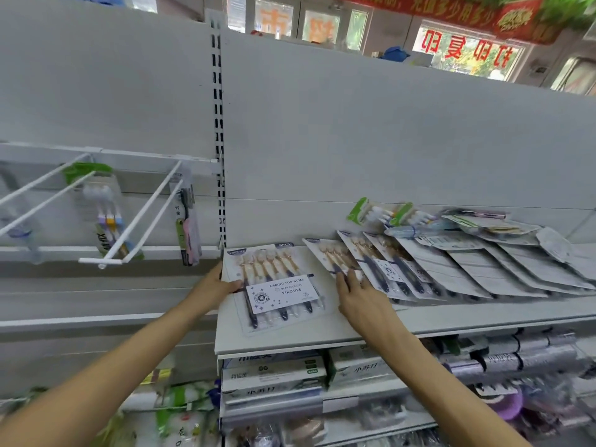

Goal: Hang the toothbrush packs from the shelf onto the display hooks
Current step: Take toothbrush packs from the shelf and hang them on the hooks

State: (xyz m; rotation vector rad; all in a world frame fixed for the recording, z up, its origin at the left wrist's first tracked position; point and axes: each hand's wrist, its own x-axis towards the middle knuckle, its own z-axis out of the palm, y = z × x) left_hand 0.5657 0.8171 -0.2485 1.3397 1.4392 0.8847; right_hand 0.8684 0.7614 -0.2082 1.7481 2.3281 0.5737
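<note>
Head view: left hand [219,285] grips the toothbrush pack [277,285] lying flat on the shelf [290,340]; right hand [358,295], relaxed, rests just beside it. Probably light, slippery plastic; best held by its edges.

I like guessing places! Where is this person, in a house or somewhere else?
Most likely a shop, not a house. Many identical toothbrush packs lie on a white shelf, more packs hang on display hooks, and boxed goods fill the shelf below.
</note>
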